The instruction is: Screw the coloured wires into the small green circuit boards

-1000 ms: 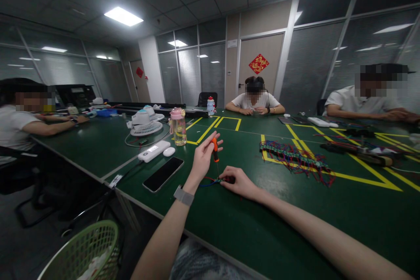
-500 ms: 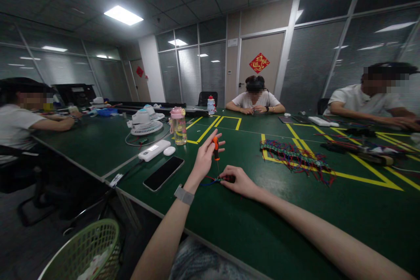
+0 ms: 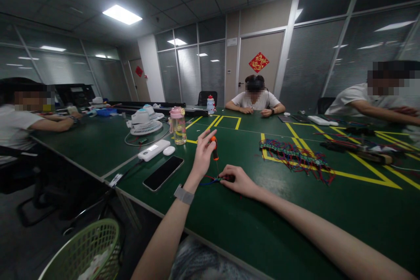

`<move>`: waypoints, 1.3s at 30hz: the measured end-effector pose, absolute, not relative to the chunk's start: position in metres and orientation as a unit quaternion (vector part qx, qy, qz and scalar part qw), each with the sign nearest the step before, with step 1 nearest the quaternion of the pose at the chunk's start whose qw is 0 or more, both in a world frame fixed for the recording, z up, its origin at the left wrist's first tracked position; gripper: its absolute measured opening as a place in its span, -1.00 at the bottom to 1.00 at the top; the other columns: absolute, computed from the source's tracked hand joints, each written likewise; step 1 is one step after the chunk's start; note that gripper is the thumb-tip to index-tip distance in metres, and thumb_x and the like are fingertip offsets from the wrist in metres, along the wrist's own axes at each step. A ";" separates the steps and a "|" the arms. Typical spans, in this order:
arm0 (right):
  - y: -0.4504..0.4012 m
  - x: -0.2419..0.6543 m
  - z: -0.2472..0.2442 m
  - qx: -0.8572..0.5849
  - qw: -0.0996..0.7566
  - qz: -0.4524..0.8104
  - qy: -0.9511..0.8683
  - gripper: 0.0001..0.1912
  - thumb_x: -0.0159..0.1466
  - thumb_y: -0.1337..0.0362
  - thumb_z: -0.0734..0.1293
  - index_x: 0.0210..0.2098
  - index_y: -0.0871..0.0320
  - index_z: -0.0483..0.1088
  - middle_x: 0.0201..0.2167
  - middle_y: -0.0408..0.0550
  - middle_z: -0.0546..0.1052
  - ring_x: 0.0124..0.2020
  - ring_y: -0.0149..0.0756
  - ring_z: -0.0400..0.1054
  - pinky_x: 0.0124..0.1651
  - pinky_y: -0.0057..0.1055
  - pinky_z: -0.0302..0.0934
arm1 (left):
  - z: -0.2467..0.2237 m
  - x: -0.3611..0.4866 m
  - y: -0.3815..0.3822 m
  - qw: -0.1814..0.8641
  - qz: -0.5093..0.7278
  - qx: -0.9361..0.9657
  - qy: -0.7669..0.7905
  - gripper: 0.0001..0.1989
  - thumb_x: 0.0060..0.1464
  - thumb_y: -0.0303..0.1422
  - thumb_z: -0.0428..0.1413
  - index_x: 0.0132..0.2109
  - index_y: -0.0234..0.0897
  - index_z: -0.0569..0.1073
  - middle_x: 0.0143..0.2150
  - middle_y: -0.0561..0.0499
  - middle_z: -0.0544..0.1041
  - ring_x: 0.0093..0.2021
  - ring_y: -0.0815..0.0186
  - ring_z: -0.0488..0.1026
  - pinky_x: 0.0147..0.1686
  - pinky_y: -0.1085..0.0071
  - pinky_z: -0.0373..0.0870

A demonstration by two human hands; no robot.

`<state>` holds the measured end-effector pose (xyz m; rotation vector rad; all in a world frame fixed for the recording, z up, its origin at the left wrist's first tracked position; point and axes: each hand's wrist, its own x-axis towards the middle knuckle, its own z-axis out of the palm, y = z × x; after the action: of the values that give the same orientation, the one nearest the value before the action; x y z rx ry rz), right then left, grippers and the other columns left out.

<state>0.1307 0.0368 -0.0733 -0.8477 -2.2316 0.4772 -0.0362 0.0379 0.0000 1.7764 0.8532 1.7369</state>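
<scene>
My left hand [image 3: 203, 151], with a grey watch band at the wrist, holds an orange-and-black screwdriver [image 3: 215, 148] at its handle, some fingers stretched out past it. The screwdriver stands nearly upright, its thin shaft pointing down to a small green circuit board [image 3: 217, 179]. My right hand [image 3: 238, 180] rests on the table and pinches this board between its fingertips. Red and blue wires [image 3: 206, 180] run from the board to the left. Whether the screwdriver tip touches the board is too small to tell.
On the green table [image 3: 210, 218] lie a phone [image 3: 164, 173], a white power strip [image 3: 154, 150], a pink-lidded bottle [image 3: 177, 127] and white fans [image 3: 144, 123]. A row of wired circuit boards [image 3: 295, 155] is to the right. Three people sit around; a green basket [image 3: 82, 249] stands below.
My left hand has turned slightly, its fingers shifting left along the screwdriver handle. My right hand keeps its place on the board. The person at the right has moved an arm across.
</scene>
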 end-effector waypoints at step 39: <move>0.037 0.131 -0.072 -0.329 0.343 0.191 -0.859 -0.84 0.11 0.40 0.36 -0.29 0.23 0.53 -0.40 -0.06 0.45 -0.40 -0.36 0.33 -0.34 -0.47 0.21 | 0.001 -0.035 0.035 0.287 0.646 0.652 0.273 -0.73 0.13 -0.27 0.04 -0.07 -0.20 0.51 -0.03 -0.06 0.36 -0.09 0.31 0.41 -0.17 0.44 0.42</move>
<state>0.1306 0.0374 -0.0725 -0.8548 -2.2315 0.4957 -0.0351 0.0352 0.0010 1.7421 0.7303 1.7254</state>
